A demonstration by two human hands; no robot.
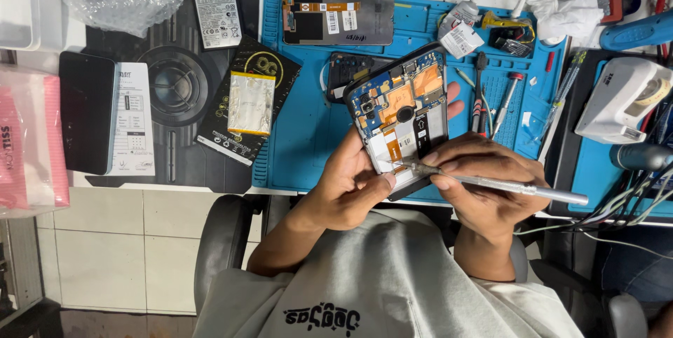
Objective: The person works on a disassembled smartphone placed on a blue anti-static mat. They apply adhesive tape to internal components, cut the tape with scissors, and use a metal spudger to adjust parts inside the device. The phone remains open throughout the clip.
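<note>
Head view: your left hand [347, 187] holds the opened phone [403, 110] at frame centre; your right hand [484, 170] grips closed a metal tool [505, 185] at its lower edge. Back cover already off, battery [251, 103] out, boards still inside.

A phone repair workshop: blue repair mat [301, 127], screwdrivers [491, 99], loose battery [251, 103], spare screen [338, 19].
</note>
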